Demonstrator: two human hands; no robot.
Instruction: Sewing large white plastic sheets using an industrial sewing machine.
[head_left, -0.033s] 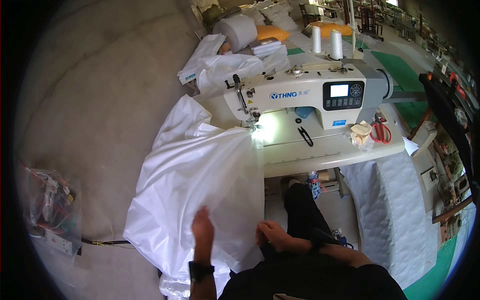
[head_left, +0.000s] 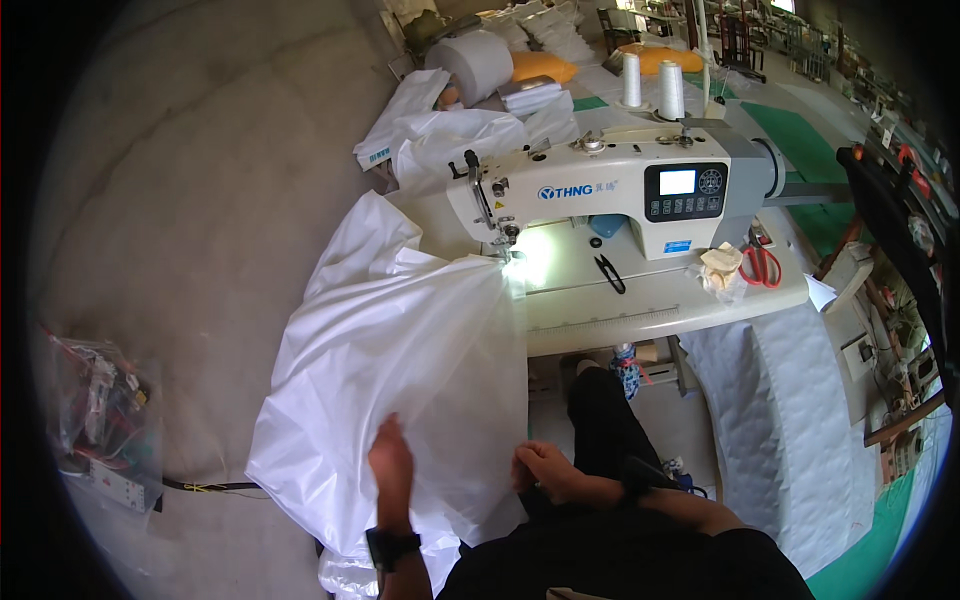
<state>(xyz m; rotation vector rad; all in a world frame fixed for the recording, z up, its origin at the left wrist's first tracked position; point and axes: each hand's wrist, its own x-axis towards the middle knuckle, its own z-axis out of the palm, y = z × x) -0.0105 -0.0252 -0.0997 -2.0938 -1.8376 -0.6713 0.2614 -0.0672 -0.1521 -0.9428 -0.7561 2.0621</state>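
Observation:
A large white plastic-like sheet [head_left: 330, 370] drapes from the sewing machine [head_left: 600, 185] down toward my lap. Its upper right part runs under the lit needle area. My left hand [head_left: 392, 460] is over the lower middle of the sheet, a dark band on its wrist; its fingers are turned away and slightly blurred, so their grip is unclear. At the sheet's right edge, my right hand [head_left: 545, 468] is closed, fingers curled together on that edge. Black thread snips [head_left: 610, 273] lie on the machine bed, apart from both hands.
Red-handled scissors [head_left: 762, 267] and a crumpled beige piece [head_left: 720, 268] lie at the bed's right end. Two white thread cones [head_left: 671, 90] stand behind the machine. Quilted white material [head_left: 780, 420] hangs at right. A clear bag of odds and ends [head_left: 103, 410] is at far left.
My left hand has shifted slightly to the left over the sheet. The right hand and the sheet at the needle look the same.

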